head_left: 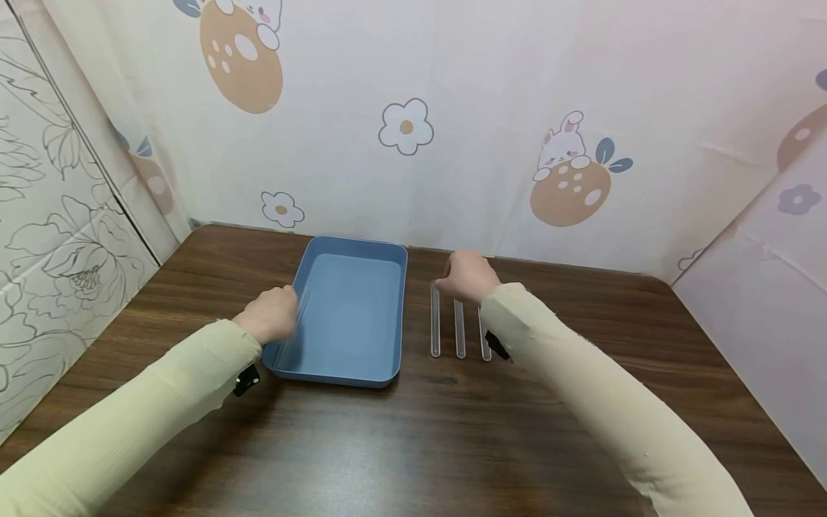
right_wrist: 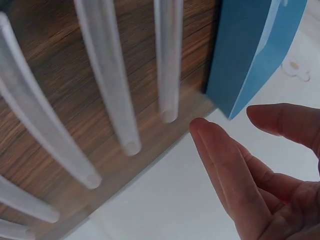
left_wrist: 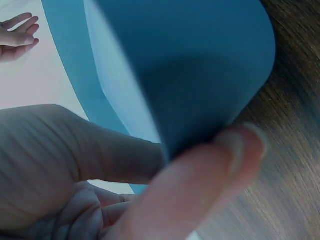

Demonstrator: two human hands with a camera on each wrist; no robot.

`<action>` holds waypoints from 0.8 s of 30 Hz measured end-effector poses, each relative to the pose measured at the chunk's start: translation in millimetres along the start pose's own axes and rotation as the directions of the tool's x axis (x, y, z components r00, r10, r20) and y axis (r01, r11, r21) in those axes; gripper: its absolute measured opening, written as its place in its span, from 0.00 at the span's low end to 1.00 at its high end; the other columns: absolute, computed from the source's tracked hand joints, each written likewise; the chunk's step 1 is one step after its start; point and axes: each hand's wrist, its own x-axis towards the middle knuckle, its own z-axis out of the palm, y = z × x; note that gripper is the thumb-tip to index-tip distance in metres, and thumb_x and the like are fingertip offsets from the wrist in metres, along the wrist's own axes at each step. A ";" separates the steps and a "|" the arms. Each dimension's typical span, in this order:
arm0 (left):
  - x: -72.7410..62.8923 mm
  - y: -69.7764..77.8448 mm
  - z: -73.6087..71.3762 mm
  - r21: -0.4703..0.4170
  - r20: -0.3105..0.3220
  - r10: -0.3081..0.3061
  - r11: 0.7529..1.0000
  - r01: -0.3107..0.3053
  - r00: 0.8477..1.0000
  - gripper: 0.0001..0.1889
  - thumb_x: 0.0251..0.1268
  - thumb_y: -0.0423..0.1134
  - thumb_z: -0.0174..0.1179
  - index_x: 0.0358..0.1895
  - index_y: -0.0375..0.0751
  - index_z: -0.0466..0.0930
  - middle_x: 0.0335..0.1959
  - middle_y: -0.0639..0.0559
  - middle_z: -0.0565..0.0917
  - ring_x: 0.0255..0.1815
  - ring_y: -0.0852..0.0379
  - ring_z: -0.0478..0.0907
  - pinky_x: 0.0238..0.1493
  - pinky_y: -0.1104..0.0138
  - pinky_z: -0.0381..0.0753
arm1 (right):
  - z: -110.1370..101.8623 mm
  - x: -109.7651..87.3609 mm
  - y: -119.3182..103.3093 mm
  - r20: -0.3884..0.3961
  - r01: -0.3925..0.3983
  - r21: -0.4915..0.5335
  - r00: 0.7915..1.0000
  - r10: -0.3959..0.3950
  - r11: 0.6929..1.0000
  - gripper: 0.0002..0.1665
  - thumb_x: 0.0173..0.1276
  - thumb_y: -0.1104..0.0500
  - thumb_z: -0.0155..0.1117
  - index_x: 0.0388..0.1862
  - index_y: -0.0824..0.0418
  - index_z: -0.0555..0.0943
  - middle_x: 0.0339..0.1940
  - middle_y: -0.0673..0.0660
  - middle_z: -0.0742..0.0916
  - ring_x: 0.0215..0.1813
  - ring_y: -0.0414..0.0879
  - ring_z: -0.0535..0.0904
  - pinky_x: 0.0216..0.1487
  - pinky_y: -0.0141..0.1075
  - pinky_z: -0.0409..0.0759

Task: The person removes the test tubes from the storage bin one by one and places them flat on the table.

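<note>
My left hand [head_left: 268, 316] grips the left wall of a blue rectangular tray [head_left: 352, 309]. In the left wrist view, thumb and fingers pinch the tray's wall [left_wrist: 205, 45] from both sides. A faint clear tube [head_left: 283, 353] lies inside along the tray's left side, partly behind that hand. Over the far ends of several clear test tubes [head_left: 436, 323] hovers my right hand [head_left: 470, 276]. The right wrist view shows its thumb and fingers apart with nothing between them, near the end of the closest tube [right_wrist: 169, 75]. Sleeve and hand hide some tubes in the head view.
The tubes lie side by side on the dark wooden table [head_left: 362, 452], right of the tray. A white patterned curtain [head_left: 478, 129] hangs right behind the table's back edge. Another patterned panel [head_left: 58, 215] stands along the left.
</note>
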 end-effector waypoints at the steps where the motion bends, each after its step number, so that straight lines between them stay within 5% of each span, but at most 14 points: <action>1: 0.2 -0.3 0.1 0.000 0.001 0.001 1.000 -0.001 1.000 0.28 0.62 0.25 0.46 0.63 0.09 0.53 0.41 0.26 0.77 0.23 0.50 0.72 0.20 0.67 0.67 | 0.8 0.4 -3.3 0.001 0.009 0.006 1.000 -0.009 1.000 0.25 0.65 0.57 0.60 0.09 0.56 0.69 0.08 0.47 0.70 0.14 0.39 0.63 0.19 0.31 0.63; 8: 2.3 -0.7 0.9 0.012 0.015 -0.013 1.000 0.013 1.000 0.29 0.63 0.25 0.47 0.64 0.09 0.52 0.48 0.22 0.75 0.27 0.48 0.73 0.22 0.65 0.69 | 5.0 1.8 -26.4 0.010 0.047 0.032 0.999 -0.047 0.998 0.27 0.65 0.59 0.60 0.07 0.54 0.64 0.07 0.47 0.65 0.13 0.38 0.58 0.18 0.31 0.61; 19: 0.8 -0.9 1.0 0.008 -0.001 0.005 1.000 -0.005 1.000 0.27 0.64 0.25 0.45 0.63 0.09 0.54 0.46 0.23 0.76 0.27 0.49 0.73 0.22 0.65 0.69 | 12.3 0.3 -52.3 0.023 0.089 0.042 0.996 -0.090 0.995 0.28 0.62 0.62 0.59 0.06 0.54 0.60 0.07 0.46 0.60 0.14 0.38 0.52 0.18 0.30 0.56; 24: 0.5 -1.9 1.0 0.004 0.001 0.011 1.000 -0.011 1.000 0.27 0.65 0.25 0.44 0.64 0.09 0.52 0.50 0.21 0.74 0.28 0.48 0.74 0.24 0.64 0.69 | 17.6 0.8 -63.0 0.021 0.115 0.027 0.993 -0.116 0.993 0.24 0.61 0.62 0.60 0.07 0.55 0.65 0.09 0.47 0.65 0.15 0.39 0.58 0.19 0.30 0.60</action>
